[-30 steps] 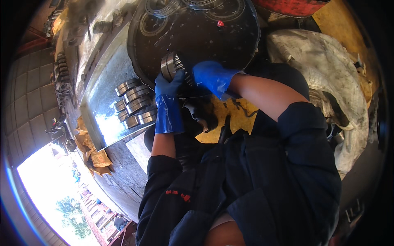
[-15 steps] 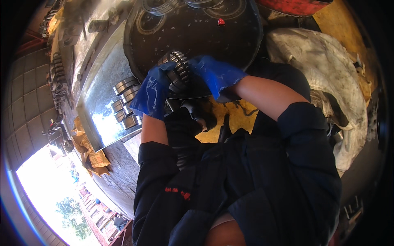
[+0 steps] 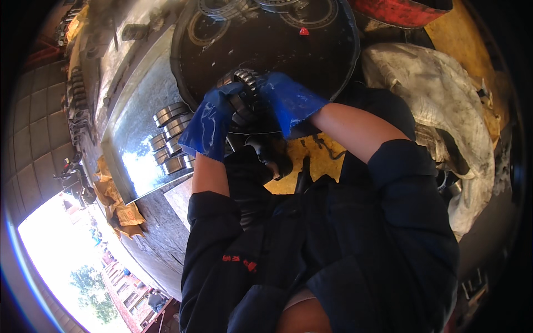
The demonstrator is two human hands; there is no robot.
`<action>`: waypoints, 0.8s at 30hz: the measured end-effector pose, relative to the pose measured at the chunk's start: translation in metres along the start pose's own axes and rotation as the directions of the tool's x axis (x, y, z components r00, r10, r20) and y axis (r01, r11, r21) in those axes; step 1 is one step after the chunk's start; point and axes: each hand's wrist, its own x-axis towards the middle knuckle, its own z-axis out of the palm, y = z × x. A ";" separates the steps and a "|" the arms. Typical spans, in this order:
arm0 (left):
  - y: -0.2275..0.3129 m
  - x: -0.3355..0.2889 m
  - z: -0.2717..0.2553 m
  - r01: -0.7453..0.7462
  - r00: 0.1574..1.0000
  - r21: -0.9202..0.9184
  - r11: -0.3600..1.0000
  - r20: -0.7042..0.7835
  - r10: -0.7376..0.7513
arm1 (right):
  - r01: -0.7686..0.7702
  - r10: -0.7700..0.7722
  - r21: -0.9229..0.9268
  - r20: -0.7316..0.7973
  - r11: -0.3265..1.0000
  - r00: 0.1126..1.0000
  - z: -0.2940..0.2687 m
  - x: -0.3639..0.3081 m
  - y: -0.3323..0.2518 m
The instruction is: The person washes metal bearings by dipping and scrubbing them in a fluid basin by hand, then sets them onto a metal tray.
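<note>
Both hands wear blue rubber gloves and hold one roller bearing [image 3: 247,83] at the near edge of a round black table [image 3: 266,58]. My left hand [image 3: 214,114] is closed on the bearing's left side. On the other side, my right hand [image 3: 286,100] grips its right, the fingertips partly hidden behind the rollers. The bearing stands on edge, tilted, its row of rollers facing up and right. Left of my left hand, several shiny steel bearing rings [image 3: 171,133] lie in rows in a metal tray [image 3: 123,183].
Bearing rings [image 3: 222,8] lie at the table's far side, near a small red object [image 3: 303,31]. A red container [image 3: 402,11] stands at the far right. A dirty whitish cloth [image 3: 427,83] drapes on the right. Torn brown paper [image 3: 125,213] lies left of the tray.
The bearing has turned in my hands, so its roller row shows less and its lower part is darker. Both hands stay on it; the view has shifted slightly.
</note>
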 end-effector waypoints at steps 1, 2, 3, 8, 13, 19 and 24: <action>-0.005 -0.002 -0.004 0.010 1.000 0.009 1.000 -0.009 -0.010 | 0.261 -0.232 -0.386 0.120 0.885 0.965 -0.006 -0.004 -0.019; -0.010 -0.006 -0.008 -0.004 0.999 -0.061 0.998 0.035 0.006 | 0.390 -0.319 -0.539 0.224 0.746 0.921 -0.004 0.000 -0.020; -0.009 -0.003 -0.008 -0.032 0.995 -0.139 0.990 0.085 0.044 | 0.492 -0.392 -0.663 0.309 0.564 0.866 -0.010 0.000 -0.019; 0.096 -0.004 0.001 0.662 0.720 -0.171 0.730 -0.128 -0.682 | 0.381 -0.378 -0.542 0.122 0.749 0.918 -0.019 0.006 0.023; 0.101 -0.013 0.013 0.745 0.640 -0.075 0.663 -0.203 -0.741 | 0.309 -0.259 -0.685 0.179 0.660 0.949 -0.015 -0.018 -0.012; 0.014 -0.014 0.004 0.514 0.841 -0.235 0.825 -0.050 -0.538 | 0.262 -0.205 -0.501 0.167 0.825 0.964 -0.017 -0.035 -0.044; 0.023 -0.025 0.028 0.599 0.758 -0.174 0.782 -0.192 -0.623 | -0.205 0.250 -0.226 0.190 0.952 0.949 0.002 -0.036 -0.036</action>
